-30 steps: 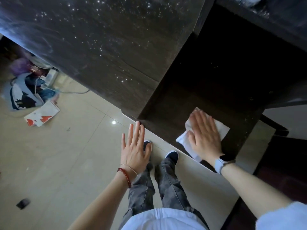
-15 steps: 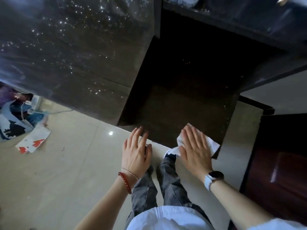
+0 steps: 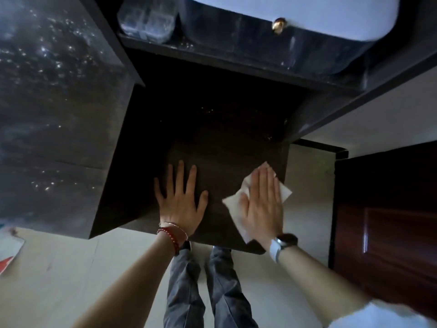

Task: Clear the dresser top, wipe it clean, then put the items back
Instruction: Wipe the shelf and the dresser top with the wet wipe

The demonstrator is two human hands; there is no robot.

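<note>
Both hands lie flat on the dark dresser surface (image 3: 227, 147). The left hand (image 3: 180, 204) rests palm down near the front edge, its fingers (image 3: 181, 176) spread wide, holding nothing. The right hand (image 3: 261, 204) presses a white cloth (image 3: 285, 194) against the surface by the right front corner, fingers (image 3: 263, 181) straight and pressed together; the cloth sticks out past them on both sides. A red bead bracelet (image 3: 168, 236) circles the left wrist, a watch (image 3: 285, 242) the right. Behind, a shelf carries a clear container (image 3: 146, 21) and a small brass knob (image 3: 278, 25). Grey-trousered legs (image 3: 203, 290) stand on the tile floor (image 3: 59, 275) below. A brown door (image 3: 387, 223) stands to the right.
</note>
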